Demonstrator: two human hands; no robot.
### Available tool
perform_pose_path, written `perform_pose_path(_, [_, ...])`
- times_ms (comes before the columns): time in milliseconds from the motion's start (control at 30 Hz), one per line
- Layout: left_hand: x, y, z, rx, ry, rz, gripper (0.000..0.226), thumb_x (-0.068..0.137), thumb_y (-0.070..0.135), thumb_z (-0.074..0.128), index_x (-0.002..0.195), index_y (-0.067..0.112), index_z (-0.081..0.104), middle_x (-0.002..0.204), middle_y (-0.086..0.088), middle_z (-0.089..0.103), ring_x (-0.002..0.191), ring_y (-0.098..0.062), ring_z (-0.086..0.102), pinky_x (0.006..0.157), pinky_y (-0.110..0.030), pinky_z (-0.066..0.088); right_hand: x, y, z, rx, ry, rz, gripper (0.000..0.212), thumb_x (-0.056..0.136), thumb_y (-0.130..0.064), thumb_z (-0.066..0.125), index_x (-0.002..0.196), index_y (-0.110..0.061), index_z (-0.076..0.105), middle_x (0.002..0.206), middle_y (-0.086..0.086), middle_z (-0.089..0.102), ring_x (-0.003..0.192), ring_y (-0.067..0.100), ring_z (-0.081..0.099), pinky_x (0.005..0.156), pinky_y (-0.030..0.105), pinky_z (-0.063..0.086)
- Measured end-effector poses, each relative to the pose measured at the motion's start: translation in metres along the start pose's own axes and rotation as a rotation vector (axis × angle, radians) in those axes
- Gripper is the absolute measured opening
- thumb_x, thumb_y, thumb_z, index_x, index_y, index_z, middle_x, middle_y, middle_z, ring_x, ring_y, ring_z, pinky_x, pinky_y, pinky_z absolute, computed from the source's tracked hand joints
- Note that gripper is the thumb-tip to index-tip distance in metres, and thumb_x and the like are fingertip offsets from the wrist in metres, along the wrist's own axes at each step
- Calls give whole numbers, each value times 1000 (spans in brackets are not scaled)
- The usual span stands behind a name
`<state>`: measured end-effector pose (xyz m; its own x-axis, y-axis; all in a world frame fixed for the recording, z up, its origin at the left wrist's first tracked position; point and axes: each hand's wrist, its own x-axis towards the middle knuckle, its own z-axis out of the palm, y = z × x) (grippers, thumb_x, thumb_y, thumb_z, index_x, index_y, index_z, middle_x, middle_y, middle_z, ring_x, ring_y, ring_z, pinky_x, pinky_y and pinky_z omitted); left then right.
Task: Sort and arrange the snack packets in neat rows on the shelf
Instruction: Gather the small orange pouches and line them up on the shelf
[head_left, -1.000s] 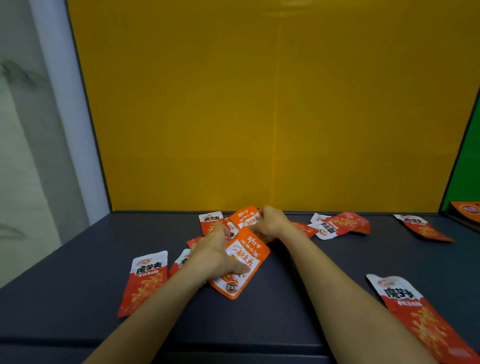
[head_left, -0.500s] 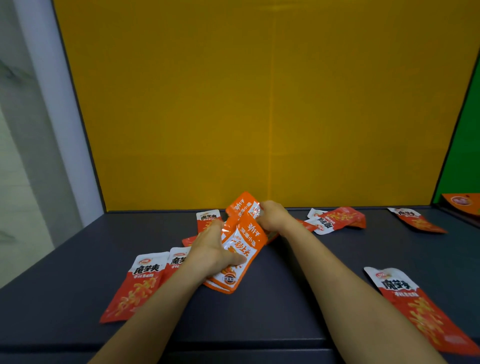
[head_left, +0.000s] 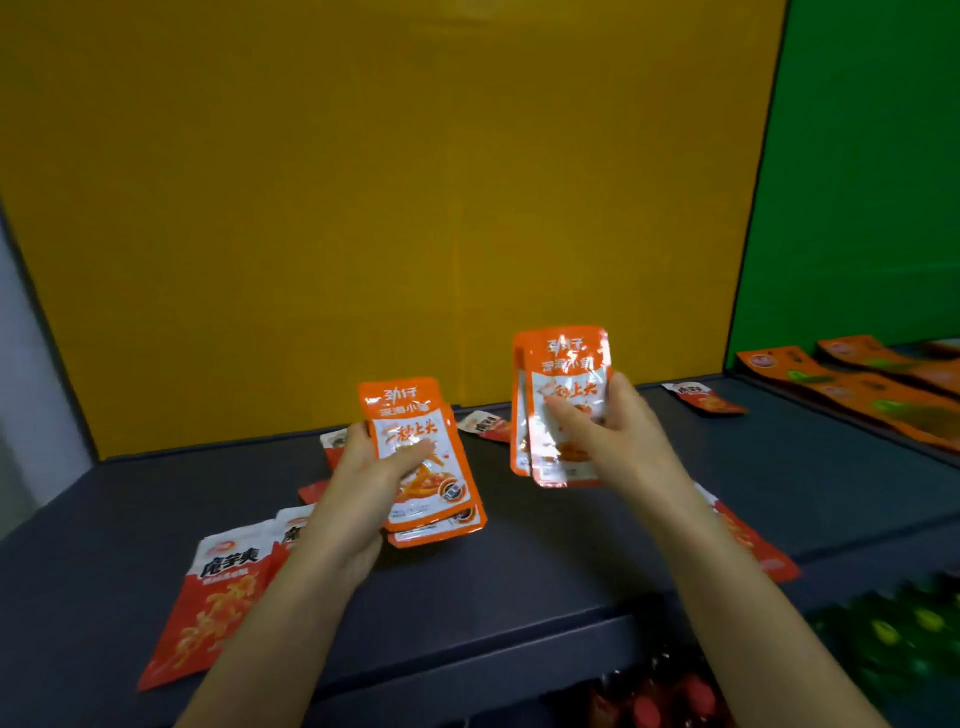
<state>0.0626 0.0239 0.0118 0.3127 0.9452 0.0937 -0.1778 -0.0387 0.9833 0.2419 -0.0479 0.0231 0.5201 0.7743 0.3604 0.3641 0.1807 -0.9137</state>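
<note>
My left hand grips a small stack of orange snack packets, held upright above the dark shelf, thumb across the front. My right hand grips a second stack of the same orange packets, raised a little higher and to the right. Red and white packets lie loose on the shelf: two overlapping at the front left, one partly hidden under my right forearm, one at the back right, and others behind my hands.
A yellow back panel closes the shelf; a green panel stands to the right. Orange packets with green print lie in rows on the neighbouring shelf at right. Green packets and red packets show on the shelf below.
Both hands lifted off the shelf with orange packets and moved apart, the right one up and to the right. The camera turned right, showing the green section.
</note>
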Motion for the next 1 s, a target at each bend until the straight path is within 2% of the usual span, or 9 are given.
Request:
perform_pose_path(67, [-10,0,14,-27,-80,-30,34,86,14,61,117,19,52,102,-5,70,82,-21,70,66,-36,56,-23,4,-31,42,29,40,16,85,-29,64,98,-27,55,104,-2,68,92,14,67,81,34,55])
perform_pose_path(200, [-29,-10,60,-7,-215,-62,34,84,18,63,115,24,52,96,-1,72,75,-17,73,60,-33,58,-58,13,-95,43,133,136,14,85,-25,64,97,-26,56,99,0,70,90,17,68,81,35,54])
perform_pose_path(267, [-39,-17,90,0,-289,-63,32,85,17,62,115,25,53,97,0,72,74,-15,73,57,-29,58,-73,18,-125,46,183,176,16,84,-25,64,99,-25,57,98,0,71,89,19,68,76,33,53])
perform_pose_path(400, [-55,-33,152,25,-407,-69,30,87,16,60,114,26,53,99,1,73,81,-16,73,67,-31,59,-91,34,-182,72,270,223,20,85,-21,62,104,-18,58,95,2,71,83,17,69,63,26,49])
perform_pose_path(500, [-65,-44,203,68,-465,-65,22,87,19,61,106,27,53,99,0,71,78,-14,73,65,-29,59,-99,48,-231,56,326,237,20,86,-20,62,105,-16,58,96,3,71,83,18,68,62,26,49])
perform_pose_path(700, [-97,-71,320,84,-579,-72,18,86,18,62,100,26,53,91,4,72,70,-10,72,57,-24,57,-116,82,-345,26,409,265,21,86,-20,63,105,-14,58,98,7,71,88,24,69,69,32,54])
perform_pose_path(867, [-125,-107,419,93,-680,-110,19,86,21,63,101,28,53,94,4,72,76,-13,72,63,-27,56,-134,115,-435,-30,473,279,19,86,-22,63,104,-19,58,100,6,71,89,25,69,84,46,55])
perform_pose_path(1000, [-142,-131,491,100,-773,-139,23,86,22,63,105,28,52,98,3,71,79,-13,72,65,-28,55,-152,140,-501,-64,576,313,17,86,-23,64,102,-22,58,99,4,71,88,24,69,84,48,54])
